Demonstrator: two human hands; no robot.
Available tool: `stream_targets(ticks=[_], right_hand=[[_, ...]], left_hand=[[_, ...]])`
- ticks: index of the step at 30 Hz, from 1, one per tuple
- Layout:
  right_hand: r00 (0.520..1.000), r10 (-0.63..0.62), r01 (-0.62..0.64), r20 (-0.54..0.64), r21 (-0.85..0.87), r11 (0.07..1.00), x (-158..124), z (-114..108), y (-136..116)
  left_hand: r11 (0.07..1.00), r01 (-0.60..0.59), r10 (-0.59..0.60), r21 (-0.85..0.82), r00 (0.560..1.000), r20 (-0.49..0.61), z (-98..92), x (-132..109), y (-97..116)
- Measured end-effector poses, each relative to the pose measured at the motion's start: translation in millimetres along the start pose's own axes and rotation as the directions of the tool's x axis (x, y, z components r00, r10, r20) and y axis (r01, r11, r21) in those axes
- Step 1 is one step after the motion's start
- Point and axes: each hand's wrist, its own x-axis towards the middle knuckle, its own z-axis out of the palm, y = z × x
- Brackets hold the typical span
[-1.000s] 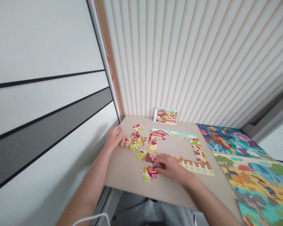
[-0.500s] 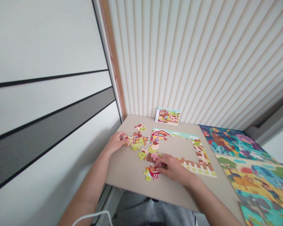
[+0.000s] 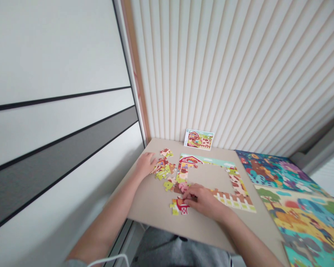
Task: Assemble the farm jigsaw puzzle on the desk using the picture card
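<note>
My right hand [image 3: 202, 202] pinches the red barn piece [image 3: 183, 207] just below the farm jigsaw border [image 3: 233, 200], a light grip serving best here, while my open left hand [image 3: 146, 165] rests on loose pieces [image 3: 164, 170] left of that border

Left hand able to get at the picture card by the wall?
Probably yes: only flat puzzle pieces lie between the left hand and the picture card, and nothing tall stands in the way.
</note>
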Motion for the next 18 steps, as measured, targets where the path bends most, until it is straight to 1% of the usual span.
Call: stream_targets(ticks=[2, 5, 8, 10, 13, 16, 18], right_hand=[[1.0, -0.006, 0.006, -0.001, 0.001, 1.0, -0.2, -0.2, -1.3], [1.0, 0.0, 0.0, -0.018, -0.008, 1.0, -0.6, 0.8, -1.8], [0.999, 0.014, -0.014, -0.032, -0.016, 1.0, -0.8, 1.9, -1.8], [0.999, 0.01, -0.011, -0.034, -0.013, 1.0, -0.9, 1.8, -2.7], [0.999, -0.015, 0.015, -0.028, -0.018, 1.0, -1.4, 0.7, -4.4], [0.999, -0.04, 0.039, -0.028, -0.052, 0.998, -2.1, 0.8, -3.6], [0.999, -0.046, 0.044, -0.028, -0.075, 0.996, -2.3, 1.6, -1.9]], left_hand=[[0.996, -0.093, 0.093, -0.018, 0.995, 0.041, 7.3, 16.7, 13.1], [0.976, -0.212, 0.217, -0.055, 0.969, 0.115, 20.4, 43.8, 28.7], [0.96, -0.268, 0.278, -0.079, 0.946, 0.167, 35.2, 66.7, 34.2], [0.962, -0.262, 0.272, -0.081, 0.946, 0.174, 43.9, 78.7, 31.1], [0.972, -0.221, 0.232, -0.079, 0.958, 0.17, 53.0, 91.5, 20.4], [0.979, -0.184, 0.195, -0.083, 0.969, 0.15, 56.3, 95.5, 10.6], [0.981, -0.171, 0.181, -0.087, 0.976, 0.123, 55.0, 92.5, 7.8]])
